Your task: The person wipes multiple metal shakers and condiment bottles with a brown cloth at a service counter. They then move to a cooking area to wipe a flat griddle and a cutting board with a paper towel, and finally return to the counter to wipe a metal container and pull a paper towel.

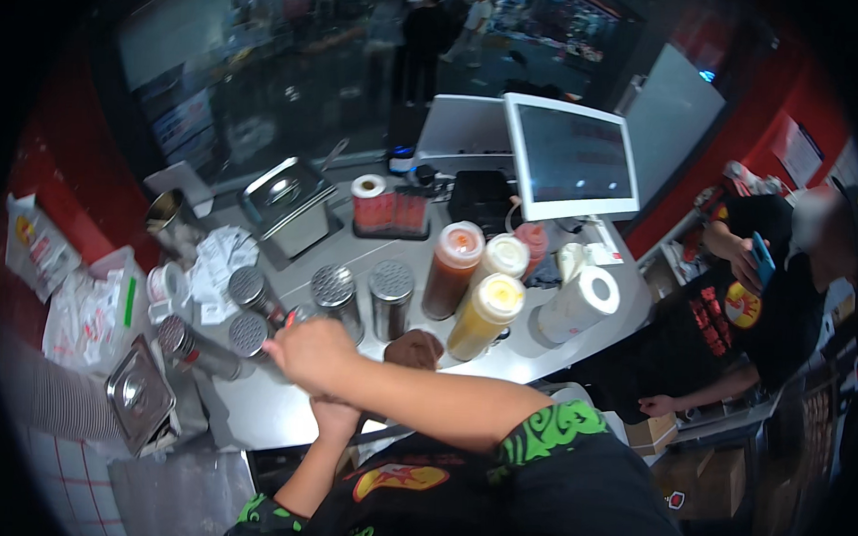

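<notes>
My right forearm crosses in front of me, and my right hand (316,356) is closed above the steel counter (254,418), beside the shakers. A clear or metal item with a red part (298,314) shows just behind its knuckles; whether the hand grips it is hidden. My left hand (335,415) lies below the right, close to or touching it, fingers mostly covered. Metal shakers with perforated lids surround them: one (249,332) by my right fingertips, others (336,293) (390,302) behind, and one tilted (196,348) at left. A brown rounded object (413,349) sits behind my forearm.
Sauce squeeze bottles (487,316) and a paper roll (576,308) stand right of the shakers. Behind are a lidded steel container (289,206) and a touchscreen monitor (574,160). At left are a bag-filled bin (90,320) and stacked lids (70,397). A person holds a phone (762,262) at right.
</notes>
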Tool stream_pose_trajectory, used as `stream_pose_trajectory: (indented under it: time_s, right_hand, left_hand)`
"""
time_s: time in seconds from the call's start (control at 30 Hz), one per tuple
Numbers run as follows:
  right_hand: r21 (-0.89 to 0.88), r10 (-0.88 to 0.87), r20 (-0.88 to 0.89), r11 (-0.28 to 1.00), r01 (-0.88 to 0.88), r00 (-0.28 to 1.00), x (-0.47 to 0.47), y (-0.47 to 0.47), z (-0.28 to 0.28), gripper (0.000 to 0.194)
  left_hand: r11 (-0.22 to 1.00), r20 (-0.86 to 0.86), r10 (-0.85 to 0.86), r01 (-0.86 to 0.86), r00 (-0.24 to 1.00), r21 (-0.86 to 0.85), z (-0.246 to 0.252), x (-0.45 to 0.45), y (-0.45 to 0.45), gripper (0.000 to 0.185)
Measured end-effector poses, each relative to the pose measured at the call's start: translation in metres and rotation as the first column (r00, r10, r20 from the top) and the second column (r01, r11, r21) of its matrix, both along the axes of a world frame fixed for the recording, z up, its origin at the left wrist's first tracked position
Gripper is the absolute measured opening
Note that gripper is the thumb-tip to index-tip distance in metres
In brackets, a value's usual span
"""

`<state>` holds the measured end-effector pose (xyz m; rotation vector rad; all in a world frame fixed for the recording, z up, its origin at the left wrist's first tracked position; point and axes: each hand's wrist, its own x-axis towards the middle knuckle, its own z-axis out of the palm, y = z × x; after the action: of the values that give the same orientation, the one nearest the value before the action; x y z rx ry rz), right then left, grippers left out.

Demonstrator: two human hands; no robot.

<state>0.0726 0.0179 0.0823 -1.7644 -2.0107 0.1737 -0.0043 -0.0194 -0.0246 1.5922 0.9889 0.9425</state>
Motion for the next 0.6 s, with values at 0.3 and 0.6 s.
stream_pose_trajectory:
  time_s: [0.3,0.6]
  right_hand:
    - [0.099,0.115,0.010,0.988,-0.116,0.993,0.029,0.018,-0.013,0.036]
    - [0.370,-0.081,0.169,0.929,0.013,0.982,0.053,-0.018,0.009,0.025]
  left_hand:
    - [0.997,0.132,0.045,-0.053,0.990,0.063,-0.013,-0.002,0.002,0.073]
    - [0.993,0.089,0.060,-0.069,0.994,0.095,-0.008,-0.005,0.003,0.072]
